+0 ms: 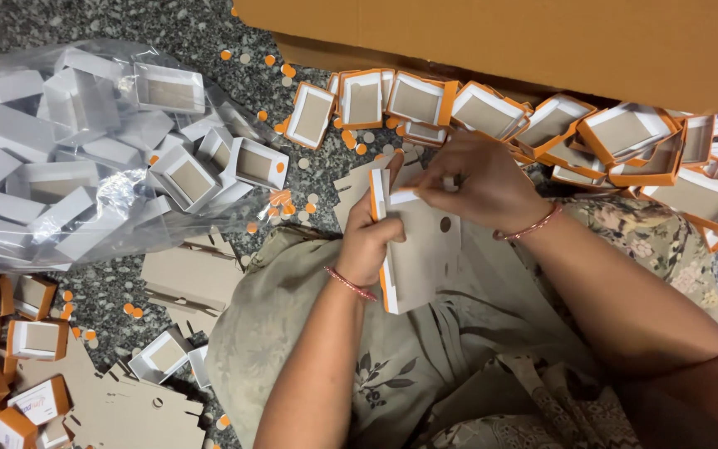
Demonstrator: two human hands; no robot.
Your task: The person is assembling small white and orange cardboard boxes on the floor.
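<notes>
While folding: panel kept square to the crease, pressed flat along its whole edge.
Left hand (369,241): closed around flat cardboard box blank (421,249), upright over lap.
Right hand (475,185): fingers pinching blank's white top flap.
Grip advice: firm at orange edge, no twisting.
Nearby: finished orange trays (492,112) on floor (168,25), white inserts in plastic bag (68,150).

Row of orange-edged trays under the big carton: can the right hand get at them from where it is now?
Probably yes. The right hand sits just below the row of orange-edged trays, with nothing between them, but it is busy pinching the flat card piece that the left hand holds.
</notes>
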